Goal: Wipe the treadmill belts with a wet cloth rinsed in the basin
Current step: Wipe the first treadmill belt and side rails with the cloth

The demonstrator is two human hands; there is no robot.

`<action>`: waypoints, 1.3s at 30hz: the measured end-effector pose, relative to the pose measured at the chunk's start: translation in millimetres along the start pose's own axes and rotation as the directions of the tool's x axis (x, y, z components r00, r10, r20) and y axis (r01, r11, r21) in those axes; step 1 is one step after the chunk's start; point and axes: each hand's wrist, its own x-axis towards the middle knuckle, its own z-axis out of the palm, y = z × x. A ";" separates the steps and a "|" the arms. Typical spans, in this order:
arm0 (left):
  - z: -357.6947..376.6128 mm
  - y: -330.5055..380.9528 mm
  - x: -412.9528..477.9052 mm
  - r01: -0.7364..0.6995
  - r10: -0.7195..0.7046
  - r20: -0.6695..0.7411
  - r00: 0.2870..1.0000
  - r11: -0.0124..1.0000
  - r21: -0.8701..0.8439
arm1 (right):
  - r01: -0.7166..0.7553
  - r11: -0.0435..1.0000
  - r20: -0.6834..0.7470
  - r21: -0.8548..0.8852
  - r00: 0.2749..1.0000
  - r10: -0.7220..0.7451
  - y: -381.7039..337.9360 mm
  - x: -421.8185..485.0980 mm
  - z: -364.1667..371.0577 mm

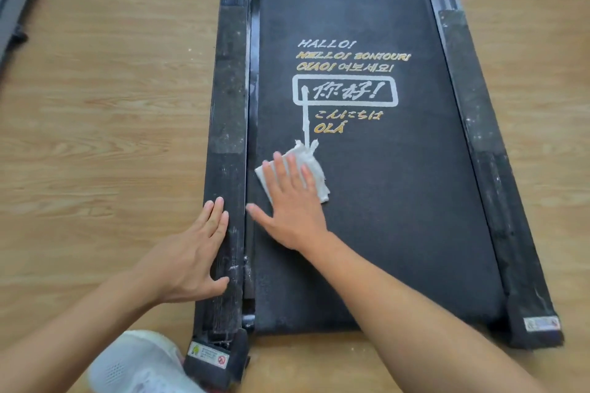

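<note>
A black treadmill belt (pixel 399 201) with white and gold greeting text runs up the middle of the view. A folded white cloth (pixel 314 169) lies on the belt's left part, just below the printed arrow. My right hand (pixel 289 204) presses flat on the cloth with straight, spread fingers. My left hand (pixel 191 252) rests with straight fingers on the left side rail (pixel 226 105), near the treadmill's rear end. The basin is not in view.
The right side rail (pixel 485 143) is dusty and streaked. Wooden floor (pixel 111 105) lies on both sides. A white shoe (pixel 140 364) sits at the bottom left by the rail's end cap. Part of another grey machine (pixel 12 3) shows at the top left.
</note>
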 end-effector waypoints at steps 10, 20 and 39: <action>7.1 -8.4 0.6 -0.027 0.027 -0.006 1.000 0.997 -0.072 | -0.218 0.973 0.032 -0.075 0.975 0.221 180.4 -104.4 -38.8; 10.4 -9.9 1.2 -0.031 0.036 0.027 0.999 0.984 -0.174 | -0.558 0.815 -0.002 0.156 0.825 0.565 130.2 -86.1 -28.4; 31.1 -27.6 11.7 -0.072 0.055 -0.064 0.996 0.954 -0.291 | -0.645 0.762 -0.003 0.056 0.763 0.647 207.9 -194.0 -35.0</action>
